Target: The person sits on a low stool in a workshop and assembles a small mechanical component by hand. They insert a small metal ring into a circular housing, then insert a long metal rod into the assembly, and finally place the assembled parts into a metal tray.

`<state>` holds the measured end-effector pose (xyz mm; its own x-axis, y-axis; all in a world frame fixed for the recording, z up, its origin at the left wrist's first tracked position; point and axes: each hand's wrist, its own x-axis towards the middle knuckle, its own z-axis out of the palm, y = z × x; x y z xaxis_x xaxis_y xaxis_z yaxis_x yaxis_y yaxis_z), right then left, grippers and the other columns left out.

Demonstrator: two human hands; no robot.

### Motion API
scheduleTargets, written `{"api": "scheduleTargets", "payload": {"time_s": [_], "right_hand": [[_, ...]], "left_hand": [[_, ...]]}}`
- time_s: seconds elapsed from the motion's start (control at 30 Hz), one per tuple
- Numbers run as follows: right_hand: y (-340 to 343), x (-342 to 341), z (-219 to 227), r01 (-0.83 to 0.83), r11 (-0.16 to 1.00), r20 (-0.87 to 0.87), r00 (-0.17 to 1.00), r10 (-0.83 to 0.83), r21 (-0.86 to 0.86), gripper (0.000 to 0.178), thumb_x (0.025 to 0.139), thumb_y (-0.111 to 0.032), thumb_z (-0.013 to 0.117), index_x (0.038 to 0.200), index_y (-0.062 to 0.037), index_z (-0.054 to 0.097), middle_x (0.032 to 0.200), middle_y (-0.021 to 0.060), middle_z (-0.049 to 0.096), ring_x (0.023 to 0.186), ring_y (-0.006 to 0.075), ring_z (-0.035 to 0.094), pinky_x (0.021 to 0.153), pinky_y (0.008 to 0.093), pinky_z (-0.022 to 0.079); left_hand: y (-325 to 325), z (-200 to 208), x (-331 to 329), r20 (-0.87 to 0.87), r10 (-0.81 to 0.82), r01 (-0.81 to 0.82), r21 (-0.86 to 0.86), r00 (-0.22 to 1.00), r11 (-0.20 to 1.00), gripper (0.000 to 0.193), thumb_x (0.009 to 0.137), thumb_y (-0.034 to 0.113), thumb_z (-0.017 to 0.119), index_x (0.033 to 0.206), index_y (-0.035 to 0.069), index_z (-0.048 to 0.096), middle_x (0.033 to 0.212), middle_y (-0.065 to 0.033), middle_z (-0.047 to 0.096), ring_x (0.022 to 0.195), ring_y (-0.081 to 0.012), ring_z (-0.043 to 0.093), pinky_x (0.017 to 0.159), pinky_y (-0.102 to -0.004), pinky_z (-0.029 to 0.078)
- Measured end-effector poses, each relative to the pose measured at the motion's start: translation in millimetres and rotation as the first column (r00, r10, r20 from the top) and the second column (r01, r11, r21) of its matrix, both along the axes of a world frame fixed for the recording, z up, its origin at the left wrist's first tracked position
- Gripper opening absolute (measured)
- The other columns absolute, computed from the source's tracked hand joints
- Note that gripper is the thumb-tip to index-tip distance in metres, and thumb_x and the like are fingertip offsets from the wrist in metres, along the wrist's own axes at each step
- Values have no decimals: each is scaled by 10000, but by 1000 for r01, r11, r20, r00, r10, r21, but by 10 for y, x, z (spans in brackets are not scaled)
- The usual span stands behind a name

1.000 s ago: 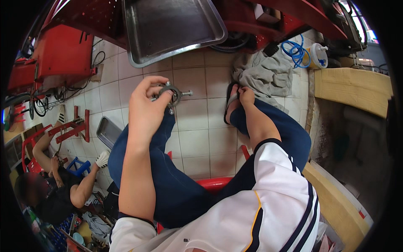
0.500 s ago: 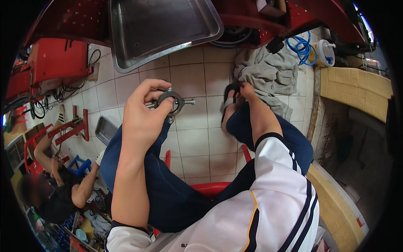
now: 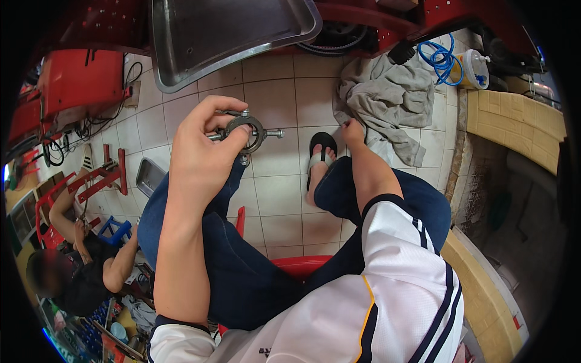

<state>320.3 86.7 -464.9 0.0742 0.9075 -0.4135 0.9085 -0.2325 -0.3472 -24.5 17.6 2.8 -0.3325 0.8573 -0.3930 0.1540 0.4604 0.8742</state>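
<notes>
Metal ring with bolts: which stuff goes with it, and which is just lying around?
In use:
metal ring, in the left hand
perhaps grey cloth, by the right hand

Seemingly just lying about:
blue hose
white tub
small metal tray

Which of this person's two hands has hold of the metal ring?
The left hand, gripping the metal ring; the right hand is down by the grey cloth, away from the ring.

My right hand [image 3: 354, 132] was at my toes; now the sandal [image 3: 315, 164] has drawn back toward me, leaving a gap below those fingertips. More of the grey cloth [image 3: 390, 100] shows to their right. Between my left hand's [image 3: 204, 148] fingertips, the metal ring [image 3: 259, 137] has turned to face me more squarely.
</notes>
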Motion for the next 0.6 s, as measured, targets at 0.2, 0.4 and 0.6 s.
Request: {"api": "scheduleTargets", "payload": {"time_s": [0.2,0.4,0.6], "right_hand": [[-235,116,-138,-194,965,-165,972,165,-175,257,777,-240,780,936,-50,712,901,168,735,905,380,701,846,458,548],[-565,-230,384,-579,768,-208,815,540,-274,390,763,-251,830,1044,-56,642,1015,185,702,1026,367,664,881,468,524],[-661,-334,296,-711,637,-55,679,732,-298,254,864,-187,702,1052,-28,640,1051,203,708,1022,380,682,875,477,553]], "left_hand": [[18,-37,-32,-1,-23,23,13,1000,1000,251,844,6,668,1095,2,656,810,-60,717,761,-84,651,709,-250,503],[-7,-58,-55,-50,-7,8,4,999,1000,248,851,23,678,1098,7,657,819,-64,727,767,-82,649,720,-241,487],[106,57,-13,108,83,-71,-110,991,991,273,867,45,697,1132,5,643,844,-63,732,743,-68,622,664,-228,464]]}}
